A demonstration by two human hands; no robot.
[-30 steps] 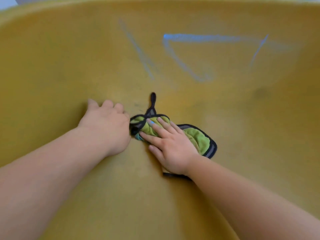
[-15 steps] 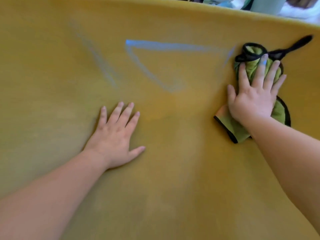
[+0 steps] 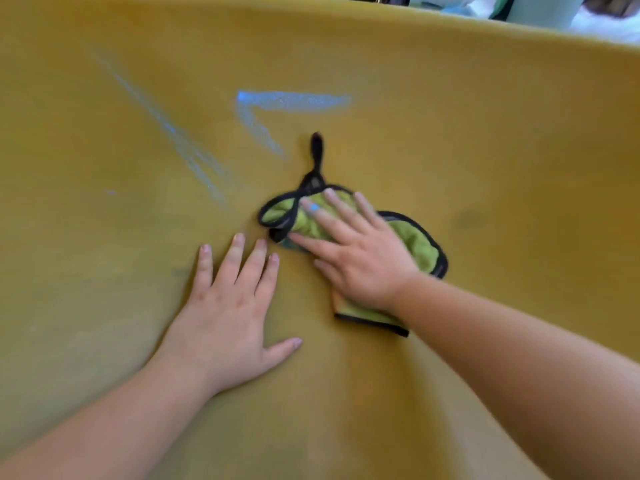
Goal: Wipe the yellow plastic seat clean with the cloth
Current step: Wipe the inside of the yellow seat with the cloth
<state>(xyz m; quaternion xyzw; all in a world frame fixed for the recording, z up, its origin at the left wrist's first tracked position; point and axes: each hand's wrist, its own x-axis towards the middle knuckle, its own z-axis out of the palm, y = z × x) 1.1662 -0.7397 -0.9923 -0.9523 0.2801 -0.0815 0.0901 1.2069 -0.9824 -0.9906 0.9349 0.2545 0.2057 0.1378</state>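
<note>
**Mid-wipe, with the blue marks not yet reached**

From the head view, we judge the wiping itself to be the step in hand. Our right hand (image 3: 360, 258) lies flat on the green fleecy cloth with black edging (image 3: 415, 244), fingers straight and spread, pressing it onto the curved yellow plastic seat (image 3: 485, 133) — nothing is gripped. The cloth sits bunched near the middle of the seat, its black hanging loop (image 3: 317, 150) pointing up the slope. Our left hand (image 3: 228, 313) rests palm-down on bare plastic just beside the cloth, fingers straight and apart, holding nothing.

The job looks unfinished to us. A pale blue angled mark (image 3: 291, 100) sits above the loop, and a long pale blue streak (image 3: 166, 129) runs diagonally to its left. The next move, as we see it, calls for pushing the cloth up and leftward over both with firm, flat pressure while the left hand braces.

Elsewhere, a faint dark smudge (image 3: 465, 218) shows right of the cloth and a small blue speck (image 3: 110, 192) lies far left. Beyond the seat's rim are blurred pale things (image 3: 540, 8) — we cannot tell what. Little stands in the way; only the left hand's fingertips lie near the path toward the streak.
</note>
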